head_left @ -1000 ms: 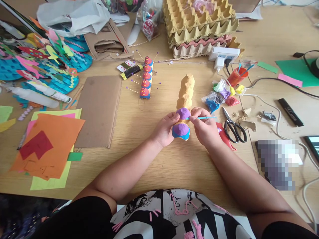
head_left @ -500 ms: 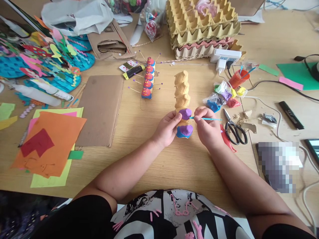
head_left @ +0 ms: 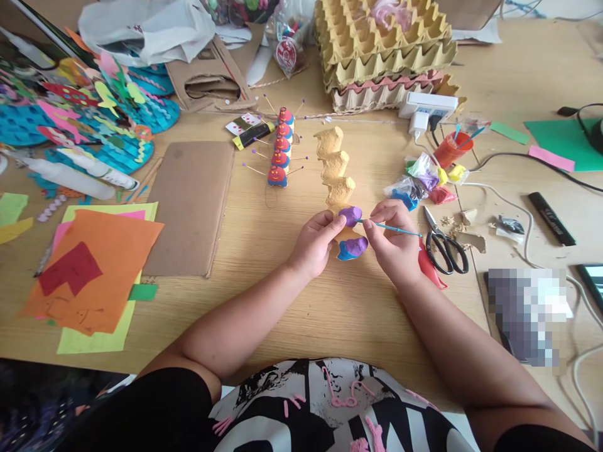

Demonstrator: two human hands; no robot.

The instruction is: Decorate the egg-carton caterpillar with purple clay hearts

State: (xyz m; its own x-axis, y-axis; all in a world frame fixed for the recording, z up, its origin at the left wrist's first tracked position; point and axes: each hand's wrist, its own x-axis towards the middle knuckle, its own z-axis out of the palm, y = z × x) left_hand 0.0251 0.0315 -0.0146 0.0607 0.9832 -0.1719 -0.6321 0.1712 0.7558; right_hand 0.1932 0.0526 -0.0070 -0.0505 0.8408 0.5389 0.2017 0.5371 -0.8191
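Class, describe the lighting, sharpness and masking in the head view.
Head view: light pales the brown wooden tabletop at upper right; head view: the bumpy yellow cardboard strip looks fairly sharp; head view: grey pixelation hides detail at lower right.

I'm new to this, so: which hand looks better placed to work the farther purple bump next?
Right hand, probably: it holds the blue stick, tip at that purple bump, while the left hand holds the bumpy strip.

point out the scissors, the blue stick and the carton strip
Scissors (head_left: pixel 438 235): head view, on the pivot between blades and handles.
Blue stick (head_left: pixel 398 230): head view, partway along its shaft.
Carton strip (head_left: pixel 341 188): head view, on a bare tan bump near its middle.
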